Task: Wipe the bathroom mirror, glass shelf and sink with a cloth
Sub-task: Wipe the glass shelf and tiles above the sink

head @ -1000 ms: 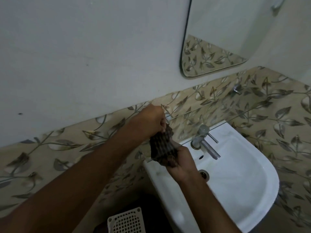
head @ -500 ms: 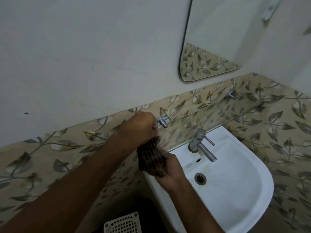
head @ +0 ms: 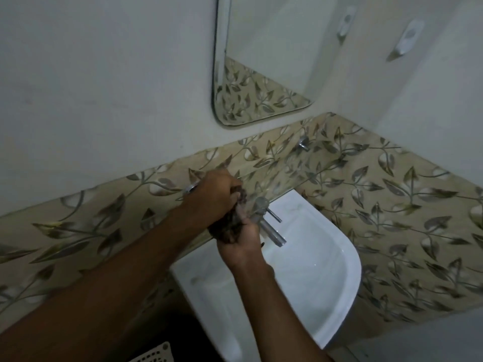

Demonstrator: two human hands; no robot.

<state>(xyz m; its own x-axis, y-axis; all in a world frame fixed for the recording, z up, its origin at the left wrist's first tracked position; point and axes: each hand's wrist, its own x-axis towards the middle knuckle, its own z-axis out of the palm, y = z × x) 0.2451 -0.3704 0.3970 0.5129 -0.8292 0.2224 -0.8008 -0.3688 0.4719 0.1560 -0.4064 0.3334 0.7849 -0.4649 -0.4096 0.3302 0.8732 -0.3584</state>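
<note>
A single head-worn view looks forward and steeply down from above the white ceramic wall-hung sink [head: 339, 278], close enough that both forearms reach in from the lower edge. The frame is tilted, so the sink runs diagonally. Above the sink the rounded frameless mirror [head: 261, 61] is cut off at the top edge; left of the sink, leaf-patterned beige tiles [head: 91, 218] fill the frame.

Dim, soft-lit wide-angle view with motion blur.
Light was flat and weak; the sink [head: 326, 278] showed brightest, forearms lay dark, lower edge fell into shadow, and straight lines bowed.
</note>
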